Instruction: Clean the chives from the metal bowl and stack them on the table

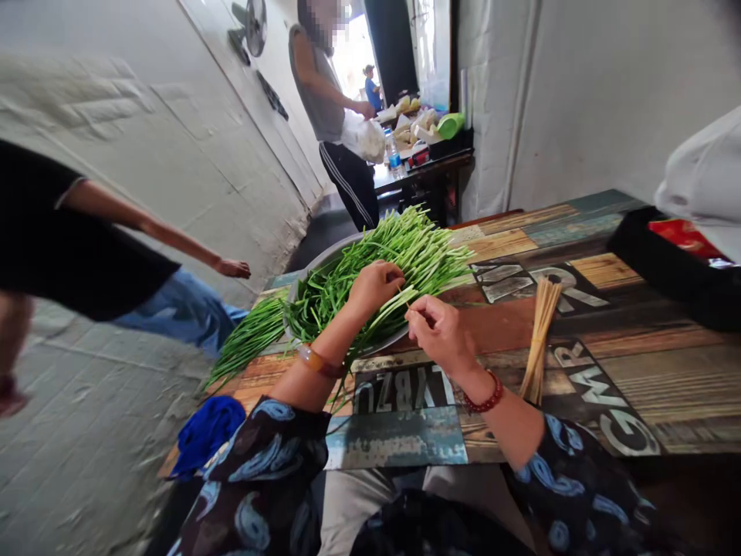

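Long green stalks (pixel 428 255) are heaped in and over a round metal bowl (pixel 316 266) on the patterned table (pixel 399 440). My left hand (pixel 376 287) is closed on some of the stalks at the bowl's near side. Just right of it, my right hand (pixel 437 328) is pinched at a thin stick near the pale ends of the stalks. To the right, a bundle of thin wooden sticks (pixel 539 340) lies on the table. More green stalks (pixel 252 336) lie left of the bowl.
A blue cloth (pixel 208 432) is on the table's left corner. At the right edge sits a black bag (pixel 665 262) with something red. One person in black stands at the left; another holds a plastic bag (pixel 363 137) by a cluttered back table (pixel 399 179).
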### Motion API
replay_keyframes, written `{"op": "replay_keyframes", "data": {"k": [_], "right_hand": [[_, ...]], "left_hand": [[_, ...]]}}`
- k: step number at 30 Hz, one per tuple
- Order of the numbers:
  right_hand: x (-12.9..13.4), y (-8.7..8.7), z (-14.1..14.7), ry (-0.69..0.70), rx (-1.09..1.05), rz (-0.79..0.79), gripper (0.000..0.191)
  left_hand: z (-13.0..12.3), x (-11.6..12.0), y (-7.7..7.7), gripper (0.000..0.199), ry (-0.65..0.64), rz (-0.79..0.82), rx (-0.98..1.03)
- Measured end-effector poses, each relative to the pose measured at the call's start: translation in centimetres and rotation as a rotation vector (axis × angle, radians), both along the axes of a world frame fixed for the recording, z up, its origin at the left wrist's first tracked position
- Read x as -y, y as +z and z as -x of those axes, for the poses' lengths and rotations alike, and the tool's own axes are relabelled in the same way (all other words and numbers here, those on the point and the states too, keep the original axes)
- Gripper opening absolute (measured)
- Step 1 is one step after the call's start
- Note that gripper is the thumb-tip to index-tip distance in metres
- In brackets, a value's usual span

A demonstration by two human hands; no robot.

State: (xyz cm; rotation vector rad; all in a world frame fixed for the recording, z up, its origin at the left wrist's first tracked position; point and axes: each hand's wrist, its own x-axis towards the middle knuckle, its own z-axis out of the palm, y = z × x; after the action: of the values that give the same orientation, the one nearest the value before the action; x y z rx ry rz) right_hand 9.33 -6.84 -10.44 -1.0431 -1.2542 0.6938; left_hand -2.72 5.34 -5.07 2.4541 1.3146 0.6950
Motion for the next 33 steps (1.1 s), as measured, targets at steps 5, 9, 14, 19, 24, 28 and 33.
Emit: {"op": "replay_keyframes", "data": {"k": [5, 9, 14, 19, 24, 28, 33], "right_hand": [[-0.4, -0.2, 0.1, -0.047, 0.021, -0.059, 0.016], [-0.6, -0.2, 0.1, -0.047, 0.02, -0.077, 0.017], [-0.6, -0.2, 0.0, -0.049, 0.006, -0.072, 0.017], [-0.6, 0.1, -0.1, -0.049, 0.012, -0.05, 0.02], [-0.5, 0.1, -0.3, -0.052, 0.045, -0.042, 0.024], [-0.5, 0.0, -0.4, -0.045, 0.046, -0.023, 0.024], [-0.5, -0.1, -0.4, -0.046, 0.058, -0.02, 0.022]], "left_hand": [[0.0, -0.2, -0.1, 0.007, -0.004, 0.0, 0.067], [1.1, 0.3, 0.3, 0.003, -0.013, 0.081, 0.25], [2.2, 2.4, 1.0, 0.02, -0.108, 0.369, 0.633], [2.2, 3.7, 0.9, 0.029, -0.055, 0.489, 0.706], [2.2, 4.0, 0.5, 0.029, -0.032, 0.543, 0.76], [2.1, 4.3, 0.5, 0.023, -0.041, 0.528, 0.766], [1.9, 4.5, 0.6, 0.021, -0.051, 0.514, 0.75]]}}
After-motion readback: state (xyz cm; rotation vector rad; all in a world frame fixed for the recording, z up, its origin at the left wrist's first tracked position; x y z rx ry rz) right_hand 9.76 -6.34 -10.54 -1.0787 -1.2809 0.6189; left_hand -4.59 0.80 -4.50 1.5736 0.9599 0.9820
